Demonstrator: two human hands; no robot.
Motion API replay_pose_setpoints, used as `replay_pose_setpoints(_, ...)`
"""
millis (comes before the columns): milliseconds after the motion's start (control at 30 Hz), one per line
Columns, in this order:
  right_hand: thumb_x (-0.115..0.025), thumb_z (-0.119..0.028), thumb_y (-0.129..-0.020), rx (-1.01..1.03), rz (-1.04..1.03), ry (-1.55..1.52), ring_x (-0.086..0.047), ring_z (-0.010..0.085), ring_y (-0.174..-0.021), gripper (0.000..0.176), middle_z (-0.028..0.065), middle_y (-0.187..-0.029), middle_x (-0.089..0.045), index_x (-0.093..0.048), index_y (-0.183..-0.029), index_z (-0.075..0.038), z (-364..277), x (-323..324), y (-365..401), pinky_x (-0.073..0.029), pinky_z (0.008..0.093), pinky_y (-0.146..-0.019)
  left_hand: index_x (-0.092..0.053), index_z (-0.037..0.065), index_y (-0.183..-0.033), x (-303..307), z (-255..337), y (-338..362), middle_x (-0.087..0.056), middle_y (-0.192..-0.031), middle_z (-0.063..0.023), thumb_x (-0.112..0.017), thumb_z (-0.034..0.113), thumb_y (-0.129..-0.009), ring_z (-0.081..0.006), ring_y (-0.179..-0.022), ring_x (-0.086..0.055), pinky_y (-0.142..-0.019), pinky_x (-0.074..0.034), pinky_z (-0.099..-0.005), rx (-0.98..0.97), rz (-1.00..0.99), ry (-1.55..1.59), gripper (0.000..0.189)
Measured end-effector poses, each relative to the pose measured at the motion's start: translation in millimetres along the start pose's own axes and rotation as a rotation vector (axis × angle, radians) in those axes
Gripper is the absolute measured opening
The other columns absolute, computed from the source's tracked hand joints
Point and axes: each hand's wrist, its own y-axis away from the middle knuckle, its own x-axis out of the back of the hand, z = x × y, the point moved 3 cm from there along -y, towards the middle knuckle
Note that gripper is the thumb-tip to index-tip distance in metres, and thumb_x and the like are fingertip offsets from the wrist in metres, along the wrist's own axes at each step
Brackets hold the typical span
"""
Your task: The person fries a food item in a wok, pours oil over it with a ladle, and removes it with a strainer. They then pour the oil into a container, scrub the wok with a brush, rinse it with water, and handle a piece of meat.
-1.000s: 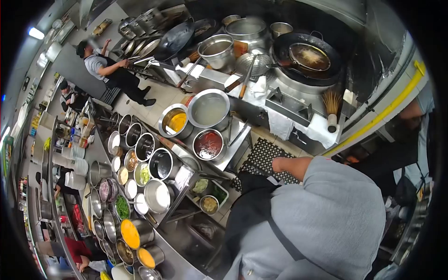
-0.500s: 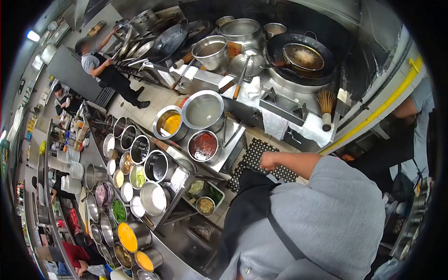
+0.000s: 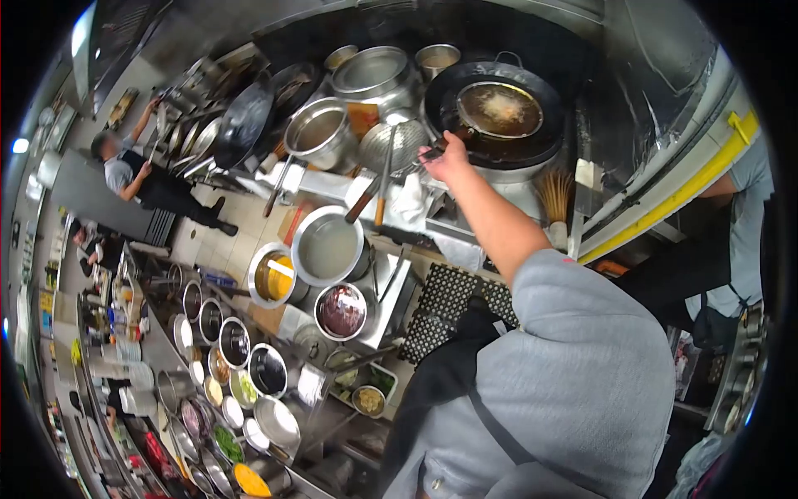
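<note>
My right hand (image 3: 449, 158) reaches out over the stove to the left rim of a large black wok (image 3: 440, 104). Its fingers are closed around a dark handle (image 3: 431, 154); the tool or pan that the handle belongs to is partly hidden by the hand. Inside the wok a round-rimmed strainer (image 3: 475, 125) sits in brown oil, with pale foaming food (image 3: 503, 106) at its middle. A perforated skimmer (image 3: 386, 148) lies just left of my hand, near a crumpled white cloth (image 3: 407, 198). My left hand is out of view.
Steel pots (image 3: 320, 133) stand left of the wok, and a bamboo brush (image 3: 555, 200) at its right. Behind lie a pot of cloudy liquid (image 3: 328, 241), a bowl of dark red sauce (image 3: 341, 312) and several ingredient containers. One co-worker (image 3: 137, 170) stands far left, another person (image 3: 740, 216) at right.
My right hand has moved from beside my body, where it was a fist, forward to the wok's left rim and closed on a handle. The view has shifted slightly.
</note>
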Motion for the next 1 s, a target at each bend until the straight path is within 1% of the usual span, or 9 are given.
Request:
replay_pose_setpoints(100,-0.056,-0.038,-0.082,-0.099,-0.012,-0.064,-0.053,0.0256,-0.072,0.041,0.0130,-0.088,-0.054,-0.045,-0.100,-0.003,-24,-30,10,-0.047,0.0407,-0.070,-0.032,-0.006,-0.125,-24,100,-28,-0.037,-0.120,-0.0221,-0.070,0.032,-0.076,-0.0337,-0.105,-0.041,-0.090,-0.036,-0.0442,-0.012,-0.087,0.283,0.072)
replay_pose_setpoints(200,-0.050,-0.043,-0.085,-0.204,0.013,-0.176,-0.053,0.0279,-0.072,0.048,0.0162,-0.089,-0.053,-0.044,-0.105,0.000,-64,-50,13,-0.047,0.0434,-0.068,-0.044,0.000,-0.123,-27,176,-38,-0.057,-0.109,-0.0156,-0.070,0.022,-0.076,-0.0299,-0.098,-0.055,-0.088,-0.044,-0.0367,0.039,-0.096,0.559,0.058)
replay_pose_setpoints(267,-0.046,-0.036,-0.090,-0.184,0.119,-0.073,-0.051,0.0250,-0.064,0.033,0.0130,-0.077,-0.050,-0.045,-0.099,-0.004,-79,-42,-12,-0.047,0.0385,-0.055,-0.045,-0.004,-0.120,-23,223,-30,-0.048,-0.122,-0.0173,-0.066,0.021,-0.079,-0.0295,-0.112,-0.046,-0.098,-0.035,-0.0379,0.249,-0.299,0.679,0.053)
replay_pose_setpoints(367,-0.050,-0.021,-0.090,-0.049,0.221,0.009,-0.048,0.0188,-0.055,0.015,0.0078,-0.069,-0.047,-0.045,-0.089,-0.007,-101,-41,-1,-0.045,0.0365,-0.051,-0.049,-0.002,-0.119,-68,244,9,-0.047,-0.124,-0.0173,-0.063,0.016,-0.080,-0.0280,-0.113,-0.046,-0.096,-0.036,-0.0366,0.169,-0.477,0.769,0.045)
replay_pose_setpoints(533,-0.042,-0.005,-0.088,-0.014,0.041,0.327,-0.050,0.0226,-0.055,0.006,0.0115,-0.070,-0.048,-0.043,-0.083,-0.002,-132,-25,8,-0.045,0.0372,-0.049,-0.049,-0.003,-0.117,-81,309,43,-0.045,-0.127,-0.0163,-0.058,0.009,-0.080,-0.0259,-0.109,-0.049,-0.092,-0.039,-0.0354,0.482,-0.802,1.176,0.040)
replay_pose_setpoints(633,-0.046,-0.007,-0.088,-0.099,0.038,0.437,-0.049,0.0194,-0.056,0.008,0.0094,-0.067,-0.048,-0.044,-0.081,-0.002,-150,-9,41,-0.043,0.0283,-0.044,-0.048,-0.003,-0.118,-100,342,58,-0.045,-0.127,-0.0158,-0.057,0.007,-0.080,-0.0250,-0.111,-0.047,-0.091,-0.039,-0.0343,0.336,-0.902,1.102,0.041)
replay_pose_setpoints(667,-0.047,-0.008,-0.087,-0.143,0.063,0.379,-0.049,0.0182,-0.056,0.009,0.0086,-0.066,-0.048,-0.045,-0.080,-0.003,-154,-6,52,-0.042,0.0254,-0.043,-0.046,-0.004,-0.117,-105,357,67,-0.041,-0.130,-0.0153,-0.056,0.006,-0.080,-0.0253,-0.115,-0.044,-0.094,-0.037,-0.0347,0.592,-1.055,1.269,0.039)
replay_pose_setpoints(833,-0.049,-0.010,-0.088,-0.144,0.095,0.560,-0.049,0.0143,-0.055,0.012,0.0055,-0.065,-0.049,-0.045,-0.078,-0.004,-167,-9,104,-0.038,0.0234,-0.039,-0.046,-0.004,-0.115,-121,415,68,-0.042,-0.130,-0.0150,-0.055,0.001,-0.080,-0.0252,-0.116,-0.044,-0.096,-0.036,-0.0343,0.346,-1.030,1.443,0.036)
replay_pose_setpoints(1000,-0.049,-0.011,-0.088,0.192,0.142,0.937,-0.048,0.0157,-0.048,0.011,0.0074,-0.064,-0.051,-0.044,-0.081,-0.003,-179,-23,126,-0.035,0.0262,-0.036,-0.045,-0.004,-0.115,-143,449,78,-0.042,-0.130,-0.0143,-0.053,-0.002,-0.080,-0.0229,-0.114,-0.044,-0.093,-0.039,-0.0334,0.205,-0.998,1.506,0.035)
